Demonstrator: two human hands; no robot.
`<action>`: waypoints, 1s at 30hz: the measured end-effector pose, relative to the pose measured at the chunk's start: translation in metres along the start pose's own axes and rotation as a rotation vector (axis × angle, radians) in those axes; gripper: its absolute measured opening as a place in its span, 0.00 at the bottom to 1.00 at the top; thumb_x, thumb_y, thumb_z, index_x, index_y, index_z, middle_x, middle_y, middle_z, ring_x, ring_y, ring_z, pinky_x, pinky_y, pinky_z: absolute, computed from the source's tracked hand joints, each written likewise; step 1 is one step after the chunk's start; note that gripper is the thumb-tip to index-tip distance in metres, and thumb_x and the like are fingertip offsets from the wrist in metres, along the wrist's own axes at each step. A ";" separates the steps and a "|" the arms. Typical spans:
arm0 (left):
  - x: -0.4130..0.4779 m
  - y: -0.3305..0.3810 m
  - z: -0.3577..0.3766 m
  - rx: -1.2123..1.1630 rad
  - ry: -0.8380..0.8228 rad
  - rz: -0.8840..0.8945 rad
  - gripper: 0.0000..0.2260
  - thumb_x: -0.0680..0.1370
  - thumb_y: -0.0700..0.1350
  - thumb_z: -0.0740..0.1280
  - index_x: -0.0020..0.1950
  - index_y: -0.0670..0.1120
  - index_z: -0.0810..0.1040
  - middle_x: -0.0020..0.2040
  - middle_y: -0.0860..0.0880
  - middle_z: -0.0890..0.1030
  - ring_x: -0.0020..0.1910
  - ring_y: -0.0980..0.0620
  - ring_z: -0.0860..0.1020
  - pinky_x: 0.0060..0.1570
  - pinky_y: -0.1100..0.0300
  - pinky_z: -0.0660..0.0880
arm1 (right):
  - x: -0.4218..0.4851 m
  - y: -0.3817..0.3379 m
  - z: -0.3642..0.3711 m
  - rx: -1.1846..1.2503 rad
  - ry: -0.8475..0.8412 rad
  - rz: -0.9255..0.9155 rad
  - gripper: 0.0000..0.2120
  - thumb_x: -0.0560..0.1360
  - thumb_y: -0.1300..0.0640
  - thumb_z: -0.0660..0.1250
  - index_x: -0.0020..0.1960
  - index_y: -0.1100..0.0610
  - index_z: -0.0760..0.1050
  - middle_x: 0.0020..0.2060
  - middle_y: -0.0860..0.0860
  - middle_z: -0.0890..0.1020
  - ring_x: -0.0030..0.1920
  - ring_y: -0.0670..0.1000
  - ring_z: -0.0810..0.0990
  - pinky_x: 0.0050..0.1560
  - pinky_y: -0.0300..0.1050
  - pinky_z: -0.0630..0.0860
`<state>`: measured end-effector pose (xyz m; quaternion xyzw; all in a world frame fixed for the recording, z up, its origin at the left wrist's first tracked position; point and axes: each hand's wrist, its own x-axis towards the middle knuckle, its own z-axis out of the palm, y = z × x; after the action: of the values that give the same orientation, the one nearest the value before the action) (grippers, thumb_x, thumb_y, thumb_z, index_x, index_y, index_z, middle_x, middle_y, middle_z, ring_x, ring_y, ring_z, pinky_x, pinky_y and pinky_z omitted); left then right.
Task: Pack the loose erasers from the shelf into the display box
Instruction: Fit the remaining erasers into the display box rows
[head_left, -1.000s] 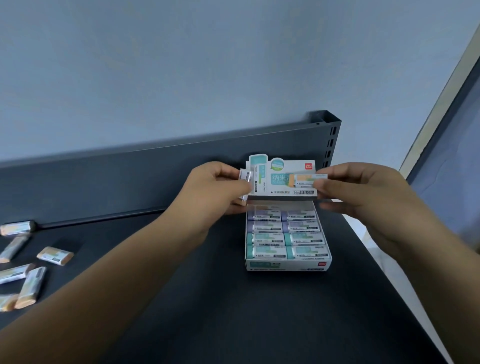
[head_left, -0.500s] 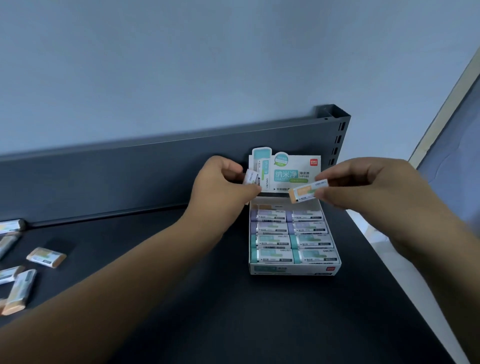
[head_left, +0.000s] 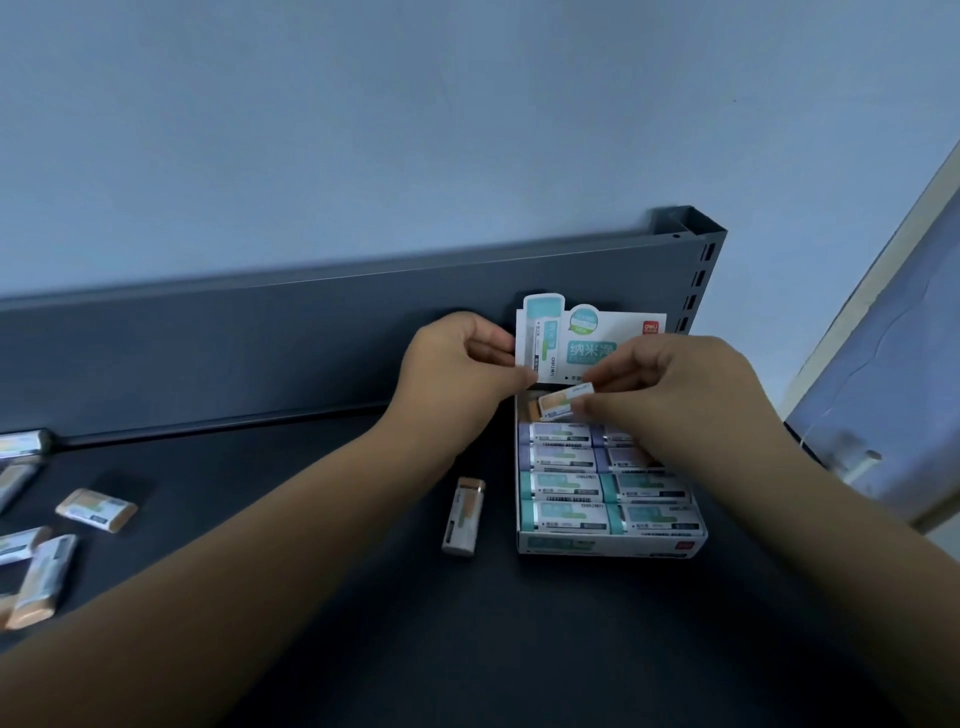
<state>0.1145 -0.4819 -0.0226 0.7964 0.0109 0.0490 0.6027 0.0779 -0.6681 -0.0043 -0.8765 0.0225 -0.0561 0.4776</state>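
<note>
Our right hand (head_left: 691, 395) pinches an orange eraser (head_left: 561, 402) over the display box (head_left: 608, 543); our left hand (head_left: 457, 374) grips the box's header card (head_left: 587, 338); one loose eraser (head_left: 464, 517) lies just beside the box, more erasers (head_left: 96, 509) at the shelf's (head_left: 363, 649) left edge.

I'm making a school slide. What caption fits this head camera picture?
Right hand lowers an orange eraser into the display box; left hand steadies its header card.

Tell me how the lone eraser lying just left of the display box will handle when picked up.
The loose eraser is a small flat block lying on its broad face, so it probably won't roll. It looks light and stiff. Its glossy sleeve may be a little slippery.
</note>
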 end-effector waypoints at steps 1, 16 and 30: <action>0.000 -0.001 0.000 -0.002 -0.005 0.006 0.11 0.69 0.34 0.79 0.46 0.44 0.82 0.42 0.48 0.86 0.42 0.51 0.86 0.46 0.55 0.84 | 0.001 0.000 0.001 -0.028 -0.005 -0.002 0.06 0.68 0.55 0.80 0.41 0.49 0.84 0.32 0.43 0.86 0.24 0.45 0.79 0.25 0.39 0.76; 0.003 -0.003 -0.001 0.149 0.004 0.124 0.11 0.68 0.37 0.80 0.45 0.47 0.81 0.42 0.53 0.85 0.41 0.58 0.83 0.42 0.60 0.81 | 0.001 -0.010 0.005 -0.687 -0.103 -0.159 0.14 0.77 0.43 0.62 0.47 0.46 0.85 0.42 0.45 0.84 0.43 0.47 0.80 0.44 0.48 0.81; -0.032 0.006 -0.028 0.431 -0.026 0.108 0.10 0.74 0.52 0.76 0.51 0.56 0.78 0.45 0.57 0.81 0.43 0.61 0.78 0.42 0.62 0.76 | -0.003 -0.013 0.005 -0.749 0.018 -0.226 0.13 0.79 0.46 0.62 0.44 0.47 0.84 0.42 0.45 0.83 0.45 0.49 0.78 0.42 0.45 0.79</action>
<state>0.0800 -0.4591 -0.0114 0.9067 -0.0295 0.0676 0.4153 0.0757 -0.6569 0.0038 -0.9866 -0.0511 -0.1038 0.1153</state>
